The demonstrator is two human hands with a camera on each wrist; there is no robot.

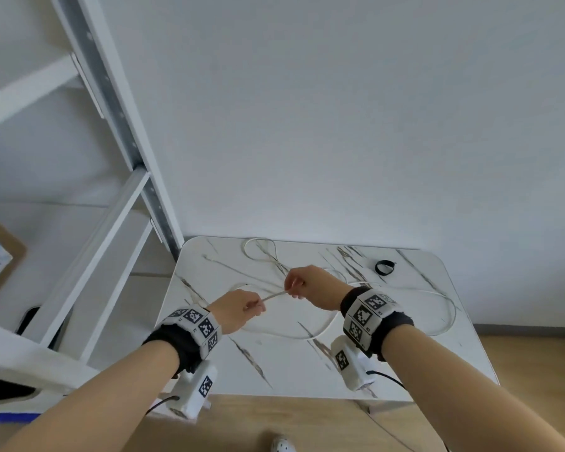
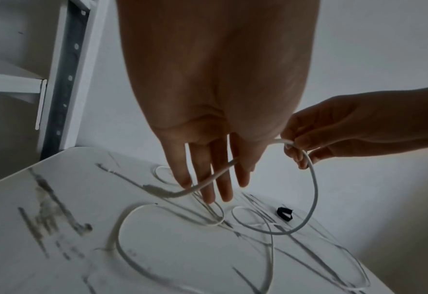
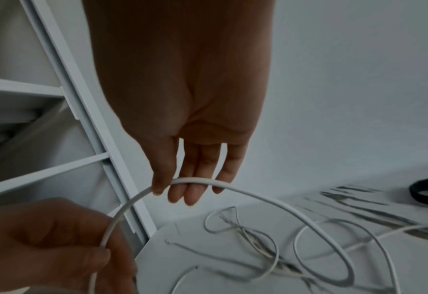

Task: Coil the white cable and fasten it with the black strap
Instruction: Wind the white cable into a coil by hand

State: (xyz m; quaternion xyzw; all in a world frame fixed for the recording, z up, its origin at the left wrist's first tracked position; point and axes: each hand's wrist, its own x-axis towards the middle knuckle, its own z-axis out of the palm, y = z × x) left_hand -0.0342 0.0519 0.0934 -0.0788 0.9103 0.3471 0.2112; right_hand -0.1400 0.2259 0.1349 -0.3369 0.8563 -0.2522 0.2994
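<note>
White cable (image 1: 320, 332): thin, round, plain white, loose and uncoiled. Most of it sprawls in open loops over the marble-patterned table (image 1: 437, 353); one small loop at the far edge, wider loops toward the near and right side, strands crossing in the middle.

A short stretch is lifted off the table between both hands. Left hand (image 1: 238, 309) pinches it between thumb and fingers; in the left wrist view the other fingers (image 2: 202, 179) hang straight down, with the cable passing across them. Right hand (image 1: 310, 285) grips the same stretch just beside the left, thumb and fingertips curled on it, the remaining fingers (image 3: 190, 191) hanging relaxed.

The held stretch runs roughly left to right, rising slightly toward the right hand. Beyond the right hand it arcs down and away to the table.

Black strap (image 1: 384, 267): closed in a small ring, lying on the table's far right part, well apart from both hands, near a cable loop
</note>
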